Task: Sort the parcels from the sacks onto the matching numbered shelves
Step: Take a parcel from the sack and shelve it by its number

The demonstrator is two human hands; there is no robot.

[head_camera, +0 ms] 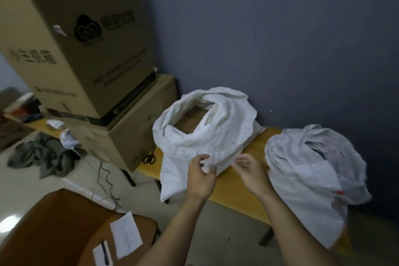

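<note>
Barely started: left hand (200,179) pinches the sack (207,134) at its six o'clock, right hand (252,176) loose-fingered, spread beside it, apparently a brown parcel (190,122) inside, unsorted.

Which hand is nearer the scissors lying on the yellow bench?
Left. The left hand pinches the fabric of the open sack, a short way right of the scissors; the right hand hovers open farther right, between that sack and the second sack.
</note>
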